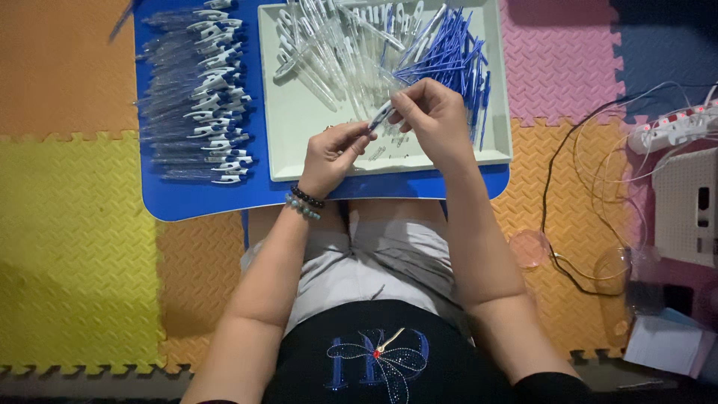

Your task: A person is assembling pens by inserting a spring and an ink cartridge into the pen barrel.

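Observation:
Over the near part of a white tray (299, 120), my left hand (329, 153) and my right hand (434, 116) hold one pen (381, 116) between them. The left fingertips pinch its lower end; the right fingers grip its upper part. The tray holds a heap of clear pen barrels (336, 45) and a bundle of blue ink refills (449, 56). Left of the tray, a row of finished clear pens with white and blue clips (198, 97) lies on a blue lap table (194, 202). Beaded bracelets circle my left wrist.
Coloured foam floor mats (75, 224) surround the lap table. At the right lie a white power strip (673, 127), thin looping cables (583, 187), a white box (692, 202), and clear round lids (531, 247).

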